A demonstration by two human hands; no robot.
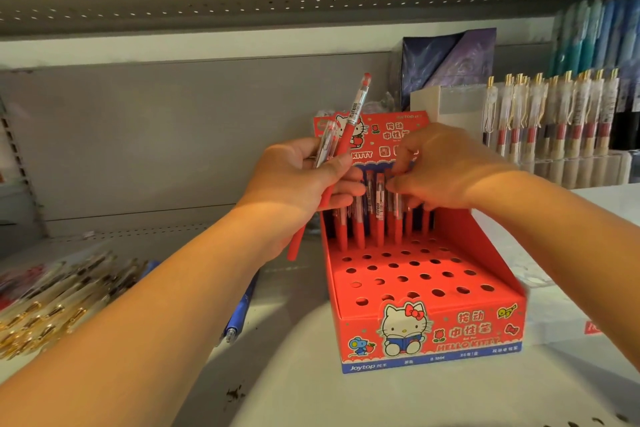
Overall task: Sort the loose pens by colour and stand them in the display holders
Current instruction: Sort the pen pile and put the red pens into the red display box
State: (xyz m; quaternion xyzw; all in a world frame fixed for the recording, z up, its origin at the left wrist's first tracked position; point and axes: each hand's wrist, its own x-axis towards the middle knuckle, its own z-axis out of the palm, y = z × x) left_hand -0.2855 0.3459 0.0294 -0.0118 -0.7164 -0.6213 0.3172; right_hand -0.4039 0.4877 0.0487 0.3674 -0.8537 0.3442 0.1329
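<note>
Fingers and thumb of the left hand (311, 180) wrap round a small bunch of red-barrelled click pens with clear upper halves (346, 135). Grip tight, at least two pens in it. Longest one slants up and to the right, red clicker end topmost, red lower end sticking out below the palm. Bunch is held in the air, in front of the left part of the holder's back card.

Right hand (450, 166) hangs over the back rows of the red cardboard Hello Kitty display holder (433, 333), fingers curled down among the tops of the standing red pens (380, 218). Fingertips touch those tops; whether they pinch one cannot be told from here.

Standing red pens occupy only the rearmost holes, upright and close together. Round holes of the deck nearer the front show open. Holder sits on a white shop shelf (381, 399).

Left of the holder, partly under the left forearm: one blue pen (239, 317) lying flat on the shelf. Further left, a blurred heap of clear-wrapped pens with gold clips (52, 302). Right of the holder, well apart: clear acrylic stand (588, 170) with a row of upright gold-clipped pens (540, 107) in it. Behind, a dark purple packet (450, 59) against the grey back panel (138, 132).
</note>
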